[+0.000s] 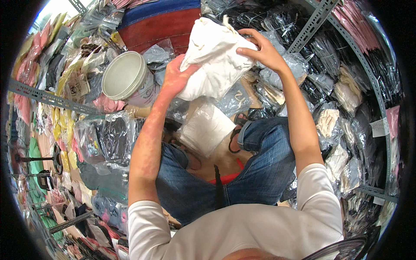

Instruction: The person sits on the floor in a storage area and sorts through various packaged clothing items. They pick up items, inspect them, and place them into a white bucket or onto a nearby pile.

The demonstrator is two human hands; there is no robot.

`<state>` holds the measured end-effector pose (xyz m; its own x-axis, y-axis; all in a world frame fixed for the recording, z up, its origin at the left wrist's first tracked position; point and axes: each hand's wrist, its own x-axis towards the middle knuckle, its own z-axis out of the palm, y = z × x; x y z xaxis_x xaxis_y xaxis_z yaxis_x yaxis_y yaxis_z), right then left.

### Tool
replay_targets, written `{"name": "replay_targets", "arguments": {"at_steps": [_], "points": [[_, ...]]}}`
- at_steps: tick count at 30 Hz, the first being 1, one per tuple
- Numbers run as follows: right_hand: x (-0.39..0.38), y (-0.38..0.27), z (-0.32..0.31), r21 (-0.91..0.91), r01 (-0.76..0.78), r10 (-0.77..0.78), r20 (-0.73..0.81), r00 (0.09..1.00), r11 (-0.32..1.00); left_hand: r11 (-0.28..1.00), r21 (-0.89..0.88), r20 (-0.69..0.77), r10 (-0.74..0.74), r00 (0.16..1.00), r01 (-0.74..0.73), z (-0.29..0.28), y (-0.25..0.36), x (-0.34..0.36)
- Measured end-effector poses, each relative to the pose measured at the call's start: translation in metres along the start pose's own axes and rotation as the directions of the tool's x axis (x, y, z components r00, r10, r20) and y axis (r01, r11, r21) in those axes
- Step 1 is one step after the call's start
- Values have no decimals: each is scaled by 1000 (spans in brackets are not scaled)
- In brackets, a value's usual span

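A folded white cloth garment [216, 60] is held up in front of me, its fabric creased, with a short cord or strip sticking up at its top edge. My left hand [177, 78] grips its left edge, the fingers partly hidden by the cloth. At the upper right edge, my right hand [263, 51] holds it with the thumb on the near side and the fingers curled at the border. Below the garment, a flat white item in clear plastic [207, 129] lies on the floor between my feet.
A white bucket [123, 78] stands to the left. Bagged clothes [115, 136] are heaped on both sides, and dark bagged goods [323, 56] fill the right. Perforated metal shelf posts [312, 26] and rails [56, 97] frame the space. A red and blue fabric piece [156, 28] lies at the back.
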<state>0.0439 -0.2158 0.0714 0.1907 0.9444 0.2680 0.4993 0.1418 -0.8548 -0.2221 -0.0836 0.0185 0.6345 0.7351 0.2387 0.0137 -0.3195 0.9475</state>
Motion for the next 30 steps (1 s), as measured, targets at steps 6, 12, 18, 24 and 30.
{"name": "replay_targets", "arguments": {"at_steps": [6, 12, 18, 24, 30], "points": [[-2, 14, -15, 144, -206, 207, 9, 978, 968, 970, -219, -20, -115, 993, 108, -1, 3, 0], [-8, 4, -3, 160, -213, 175, 224, 959, 964, 943, -311, -73, -151, 986, 121, -3, 6, 0], [-3, 14, 6, 251, -182, 134, 197, 971, 951, 953, -291, -93, -110, 990, 78, -5, 4, 0], [-3, 13, 7, 244, -163, 126, 162, 979, 956, 964, -255, -109, -105, 989, 74, -6, 11, -1], [-3, 7, 4, 202, -140, 105, 177, 979, 969, 966, -245, -99, -107, 989, 80, -8, 11, -1]]}}
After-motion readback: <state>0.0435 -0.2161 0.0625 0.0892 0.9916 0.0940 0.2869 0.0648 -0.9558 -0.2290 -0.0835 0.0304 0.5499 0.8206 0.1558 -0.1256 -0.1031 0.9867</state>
